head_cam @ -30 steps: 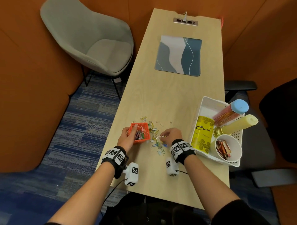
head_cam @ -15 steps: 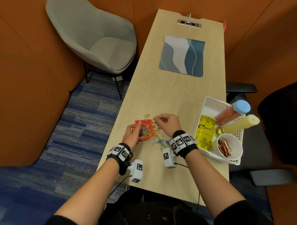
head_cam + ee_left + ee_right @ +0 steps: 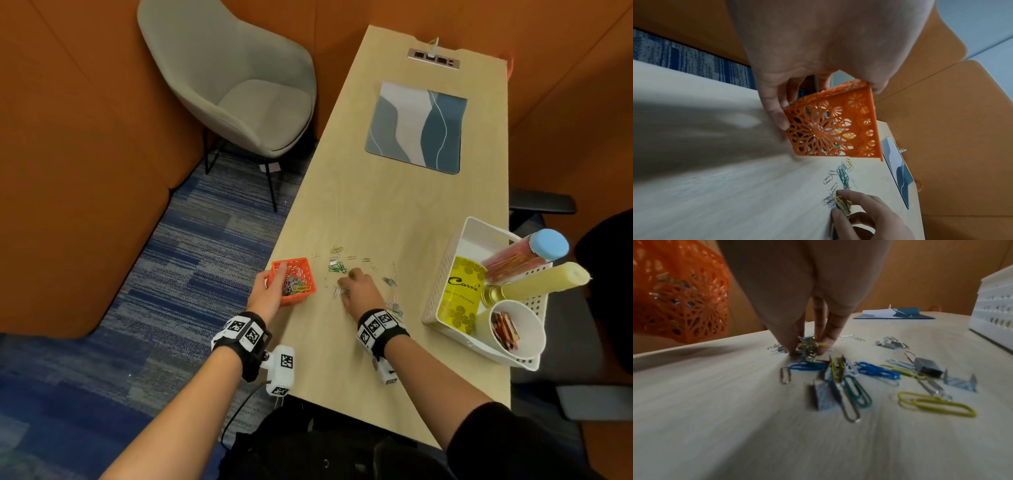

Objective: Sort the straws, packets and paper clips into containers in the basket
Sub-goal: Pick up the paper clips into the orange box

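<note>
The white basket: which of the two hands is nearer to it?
Right. The right hand pinches paper clips on the table, beside but apart from the white basket. The left hand grips the orange container, farther away.

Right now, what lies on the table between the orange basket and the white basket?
Loose paper clips and the right hand gathering some, seen from the head view.
</note>
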`<move>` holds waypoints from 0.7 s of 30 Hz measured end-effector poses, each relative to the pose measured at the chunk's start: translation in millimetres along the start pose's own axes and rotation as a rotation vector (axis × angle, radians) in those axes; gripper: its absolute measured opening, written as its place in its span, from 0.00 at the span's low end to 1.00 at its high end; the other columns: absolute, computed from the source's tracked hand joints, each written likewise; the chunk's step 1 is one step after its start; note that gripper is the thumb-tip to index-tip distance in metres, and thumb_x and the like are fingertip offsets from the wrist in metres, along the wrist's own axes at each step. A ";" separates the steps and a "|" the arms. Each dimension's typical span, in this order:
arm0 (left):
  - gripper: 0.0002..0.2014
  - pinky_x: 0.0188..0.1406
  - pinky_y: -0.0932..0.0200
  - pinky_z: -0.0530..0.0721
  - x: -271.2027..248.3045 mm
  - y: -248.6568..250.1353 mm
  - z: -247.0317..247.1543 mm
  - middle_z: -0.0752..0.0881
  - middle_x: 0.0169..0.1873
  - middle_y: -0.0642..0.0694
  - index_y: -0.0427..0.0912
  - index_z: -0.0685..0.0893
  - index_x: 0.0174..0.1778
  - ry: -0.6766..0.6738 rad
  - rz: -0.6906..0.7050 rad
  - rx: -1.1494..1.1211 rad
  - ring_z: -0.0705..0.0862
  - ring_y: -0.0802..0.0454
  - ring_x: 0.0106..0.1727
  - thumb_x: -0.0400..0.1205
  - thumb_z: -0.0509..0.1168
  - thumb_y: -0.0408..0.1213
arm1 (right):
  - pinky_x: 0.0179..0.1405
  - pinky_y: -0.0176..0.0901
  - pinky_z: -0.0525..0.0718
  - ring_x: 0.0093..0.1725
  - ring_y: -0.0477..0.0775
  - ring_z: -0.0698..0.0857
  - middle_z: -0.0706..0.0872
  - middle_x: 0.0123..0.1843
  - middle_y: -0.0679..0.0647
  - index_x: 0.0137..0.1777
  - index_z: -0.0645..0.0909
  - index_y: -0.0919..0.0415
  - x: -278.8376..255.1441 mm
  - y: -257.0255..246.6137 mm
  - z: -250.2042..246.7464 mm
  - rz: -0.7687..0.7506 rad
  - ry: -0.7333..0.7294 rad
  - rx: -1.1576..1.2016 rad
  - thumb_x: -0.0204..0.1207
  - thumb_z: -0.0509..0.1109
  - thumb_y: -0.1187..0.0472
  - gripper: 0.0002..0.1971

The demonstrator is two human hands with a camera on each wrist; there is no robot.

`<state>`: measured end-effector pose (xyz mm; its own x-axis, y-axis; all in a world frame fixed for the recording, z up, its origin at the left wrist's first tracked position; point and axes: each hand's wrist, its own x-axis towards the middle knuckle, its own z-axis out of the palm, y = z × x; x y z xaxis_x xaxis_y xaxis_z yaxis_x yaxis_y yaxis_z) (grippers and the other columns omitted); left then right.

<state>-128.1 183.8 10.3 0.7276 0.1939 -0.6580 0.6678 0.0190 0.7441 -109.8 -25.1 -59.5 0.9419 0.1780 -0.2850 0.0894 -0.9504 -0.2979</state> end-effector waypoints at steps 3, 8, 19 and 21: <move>0.20 0.16 0.72 0.78 -0.3 1.9 -0.1 0.83 0.58 0.42 0.40 0.73 0.70 -0.018 0.002 0.017 0.87 0.62 0.29 0.88 0.63 0.50 | 0.46 0.46 0.81 0.50 0.66 0.84 0.81 0.56 0.62 0.56 0.88 0.65 8.2 0.3 -3.6 -0.015 0.005 -0.019 0.77 0.66 0.70 0.13; 0.20 0.54 0.52 0.85 10.1 -7.5 2.0 0.88 0.57 0.47 0.55 0.77 0.57 -0.014 0.009 0.094 0.86 0.56 0.48 0.81 0.64 0.67 | 0.46 0.37 0.79 0.51 0.59 0.87 0.87 0.53 0.57 0.54 0.91 0.59 22.7 7.6 -17.9 0.093 -0.027 0.104 0.73 0.71 0.68 0.12; 0.26 0.65 0.50 0.81 18.2 9.9 37.9 0.87 0.56 0.49 0.53 0.77 0.67 -0.114 0.037 0.189 0.86 0.49 0.57 0.82 0.63 0.67 | 0.49 0.48 0.91 0.39 0.58 0.93 0.91 0.49 0.58 0.49 0.91 0.59 5.7 3.9 -94.5 0.286 0.136 1.002 0.72 0.78 0.68 0.08; 0.27 0.65 0.47 0.84 21.4 15.3 46.9 0.87 0.57 0.48 0.53 0.76 0.68 -0.136 0.050 0.189 0.86 0.50 0.56 0.81 0.62 0.68 | 0.46 0.43 0.91 0.39 0.55 0.93 0.92 0.48 0.55 0.51 0.91 0.59 7.8 -4.9 -109.3 0.214 0.123 0.948 0.73 0.78 0.66 0.08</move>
<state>-95.0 142.3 2.1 0.7665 0.0556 -0.6398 0.6385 -0.1734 0.7499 -67.5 -47.0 39.3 0.9399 -0.0534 -0.3373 -0.3339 -0.3509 -0.8748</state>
